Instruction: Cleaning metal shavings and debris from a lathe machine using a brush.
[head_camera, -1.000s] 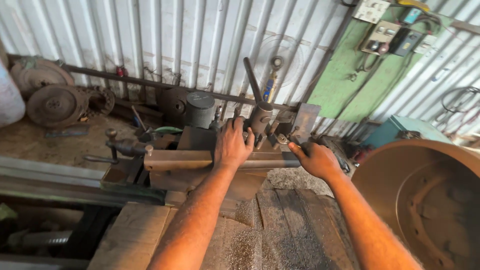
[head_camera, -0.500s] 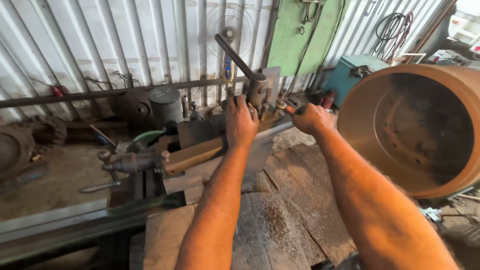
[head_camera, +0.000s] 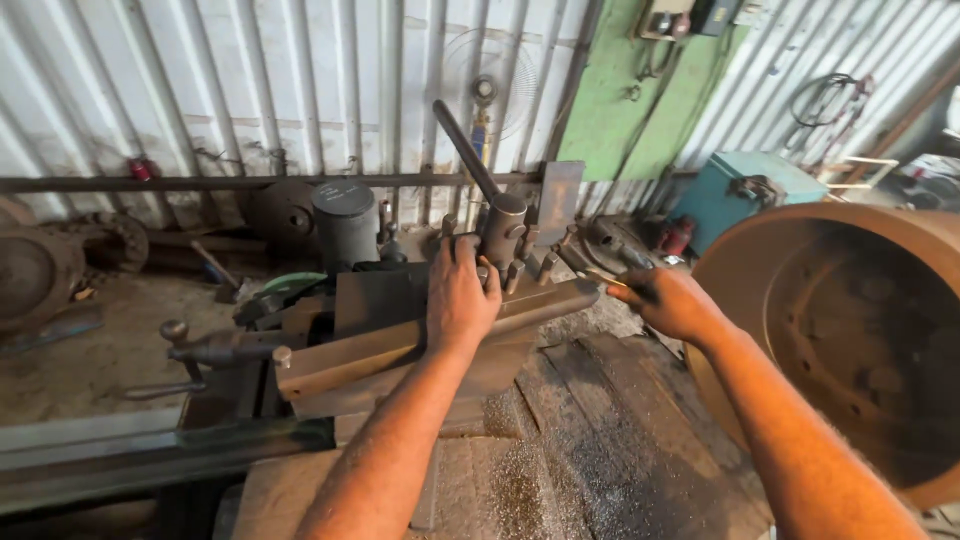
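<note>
1. Your left hand (head_camera: 460, 295) is gripping the tool post (head_camera: 503, 235), fingers clenched, at centre frame: heavy, rigid steel; grasp its block.
2. At 3 o'clock, your right hand (head_camera: 672, 303) is pinching a thin tool (head_camera: 600, 279).

- The lathe carriage (head_camera: 330, 365), a greasy metal slide, carries the tool post (head_camera: 503, 232) with its long dark lever (head_camera: 465, 150).
- Wooden boards (head_camera: 590, 440) below it lie strewn with metal shavings (head_camera: 520, 480).
- A grey cylinder (head_camera: 346, 222) stands behind.
</note>
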